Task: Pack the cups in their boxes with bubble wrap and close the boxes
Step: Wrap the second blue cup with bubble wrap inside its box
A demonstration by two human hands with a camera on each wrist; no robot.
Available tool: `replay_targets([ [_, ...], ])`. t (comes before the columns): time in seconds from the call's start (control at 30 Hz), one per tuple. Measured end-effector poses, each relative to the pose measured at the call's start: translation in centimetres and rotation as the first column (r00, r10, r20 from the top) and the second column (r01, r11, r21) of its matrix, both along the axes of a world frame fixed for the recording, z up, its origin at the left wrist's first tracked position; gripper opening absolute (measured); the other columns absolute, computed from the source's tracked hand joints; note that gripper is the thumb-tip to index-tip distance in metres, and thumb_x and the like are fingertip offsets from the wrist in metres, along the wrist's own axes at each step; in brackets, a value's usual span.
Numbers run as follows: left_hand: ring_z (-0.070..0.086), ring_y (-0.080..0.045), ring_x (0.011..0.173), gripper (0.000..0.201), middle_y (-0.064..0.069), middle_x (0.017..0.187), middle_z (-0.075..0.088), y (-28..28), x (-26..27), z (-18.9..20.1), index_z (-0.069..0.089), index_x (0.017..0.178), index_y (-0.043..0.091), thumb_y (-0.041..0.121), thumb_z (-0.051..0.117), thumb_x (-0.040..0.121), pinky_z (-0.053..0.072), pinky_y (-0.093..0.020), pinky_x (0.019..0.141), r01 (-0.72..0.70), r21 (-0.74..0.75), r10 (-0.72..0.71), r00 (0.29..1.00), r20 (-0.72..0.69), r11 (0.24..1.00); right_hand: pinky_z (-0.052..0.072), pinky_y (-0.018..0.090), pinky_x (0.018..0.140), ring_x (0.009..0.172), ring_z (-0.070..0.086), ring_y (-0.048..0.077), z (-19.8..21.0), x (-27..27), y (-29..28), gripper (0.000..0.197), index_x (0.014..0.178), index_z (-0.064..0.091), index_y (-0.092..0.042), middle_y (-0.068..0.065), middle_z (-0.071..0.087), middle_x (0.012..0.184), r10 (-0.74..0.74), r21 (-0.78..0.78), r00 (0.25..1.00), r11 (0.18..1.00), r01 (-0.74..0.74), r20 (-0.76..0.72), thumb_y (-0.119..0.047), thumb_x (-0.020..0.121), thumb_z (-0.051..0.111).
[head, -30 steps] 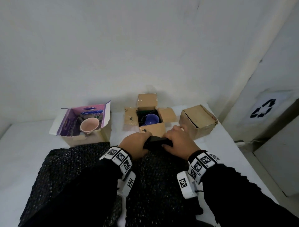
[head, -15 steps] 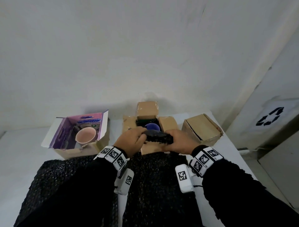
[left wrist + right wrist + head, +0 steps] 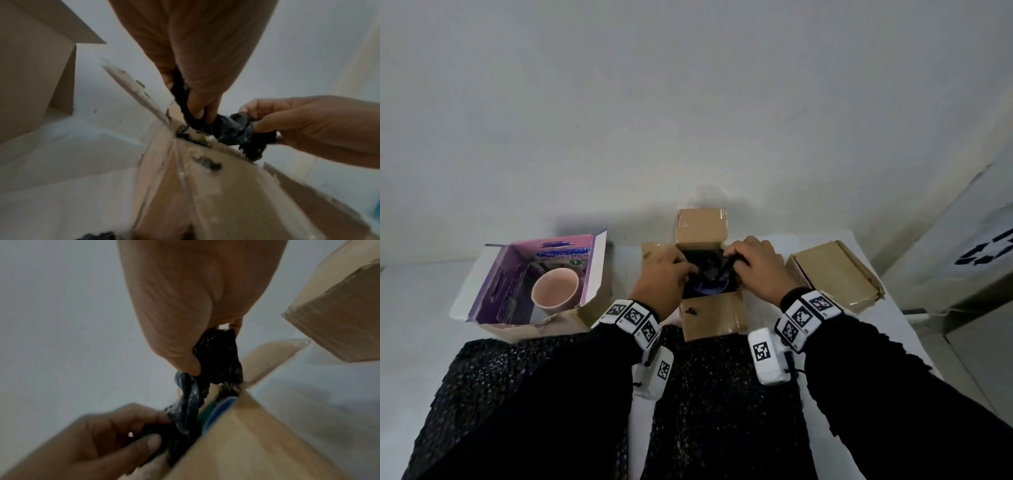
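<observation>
A: Nearest the camera, what lies on the desk (image 3: 410, 342)?

B: A big sheet of black bubble wrap (image 3: 524, 404) at 6 o'clock, with both dark sleeves (image 3: 893, 394) lying over it, each wrist banded with square-patterned markers.

A: And the hands?

B: Just beyond, at the centre. The left hand (image 3: 664, 277) and the right hand (image 3: 760, 267) meet over the open brown box (image 3: 710, 315), sharing a crumpled piece of black wrap (image 3: 232, 129). The left wrist view shows the left thumb and fingers (image 3: 197, 105) pinching one end; the right wrist view shows the right thumb and fingers (image 3: 185, 358) pinching the other – neither hand is spread.

A: Where is the cup?

B: Inside that box, under the wrap. Only a curved sliver of the blue cup (image 3: 710, 291) shows between the hands, and its rim appears against the box wall in the right wrist view. The four flaps are folded outward.

A: To the sides?

B: At 9 o'clock, an open box with a purple printed lining (image 3: 517, 284) holds a pink cup (image 3: 555, 287), upright and uncovered. At 3 o'clock, a closed brown box (image 3: 835, 274) sits just beside the right hand – apart from it.

A: Farthest off?

B: A plain white wall (image 3: 688, 102) at 12 o'clock, and a recycling symbol (image 3: 986, 250) at the right edge.
</observation>
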State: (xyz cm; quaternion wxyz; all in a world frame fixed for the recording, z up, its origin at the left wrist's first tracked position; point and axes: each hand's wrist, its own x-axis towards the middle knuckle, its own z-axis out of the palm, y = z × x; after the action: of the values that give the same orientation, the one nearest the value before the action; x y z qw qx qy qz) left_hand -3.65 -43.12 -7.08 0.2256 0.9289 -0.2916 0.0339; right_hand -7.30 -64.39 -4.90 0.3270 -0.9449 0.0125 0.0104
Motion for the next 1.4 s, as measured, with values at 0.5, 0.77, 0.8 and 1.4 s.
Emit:
replay_targets([
  [0.5, 0.059, -0.026, 0.096, 0.041, -0.007, 0.108, 0.065, -1.5, 0.4, -0.9, 0.049, 0.135, 0.027, 0.015, 0.044, 0.097, 0.047, -0.036, 0.083, 0.235, 0.311, -0.176, 0.963, -0.206, 0.921, 0.02, 0.039, 0.104, 0.101, 0.053, 0.018, -1.8, 1.7, 0.5, 0.028, 0.104, 0.059, -0.033, -0.006, 0.063, 0.098, 0.364, -0.41, 0.912, 0.815, -0.41, -0.188, -0.025, 0.08, 0.048],
  [0.77, 0.053, -0.022, 0.102, 0.037, -0.003, 0.121, 0.048, -1.7, 0.3, -1.3, 0.061, 0.125, 0.023, 0.042, 0.049, 0.095, 0.044, -0.034, 0.091, 0.239, 0.274, -0.182, 0.959, -0.218, 0.932, 0.035, 0.04, 0.086, 0.091, 0.049, 0.021, -2.0, 1.4, 0.6, 0.014, 0.081, 0.051, -0.028, -0.007, 0.053, 0.09, 0.276, -0.491, 0.961, 0.839, -0.234, 0.014, -0.017, 0.074, 0.056],
  [0.8, 0.054, -0.021, 0.103, 0.036, -0.002, 0.121, 0.051, -1.6, 0.3, -1.3, 0.063, 0.123, 0.024, 0.043, 0.051, 0.094, 0.044, -0.034, 0.089, 0.268, 0.282, -0.208, 0.952, -0.225, 0.921, 0.035, 0.041, 0.088, 0.089, 0.05, 0.02, -2.1, 1.2, 0.4, 0.008, 0.079, 0.052, -0.028, -0.01, 0.055, 0.083, 0.298, -0.494, 0.954, 0.831, -0.256, 0.008, -0.024, 0.073, 0.053],
  [1.4, 0.054, -0.02, 0.105, 0.036, 0.003, 0.113, 0.061, -0.9, -0.7, -2.0, 0.058, 0.115, 0.026, 0.048, 0.037, 0.096, 0.023, -0.038, 0.1, 0.156, 0.585, -0.189, 0.982, -0.006, 0.796, 0.026, 0.051, 0.097, 0.09, 0.054, 0.019, -4.8, 0.1, -0.8, 0.045, 0.076, 0.06, -0.025, -0.01, 0.058, 0.079, 0.513, -0.625, 0.835, 0.723, -0.295, 0.198, -0.061, 0.091, 0.037],
])
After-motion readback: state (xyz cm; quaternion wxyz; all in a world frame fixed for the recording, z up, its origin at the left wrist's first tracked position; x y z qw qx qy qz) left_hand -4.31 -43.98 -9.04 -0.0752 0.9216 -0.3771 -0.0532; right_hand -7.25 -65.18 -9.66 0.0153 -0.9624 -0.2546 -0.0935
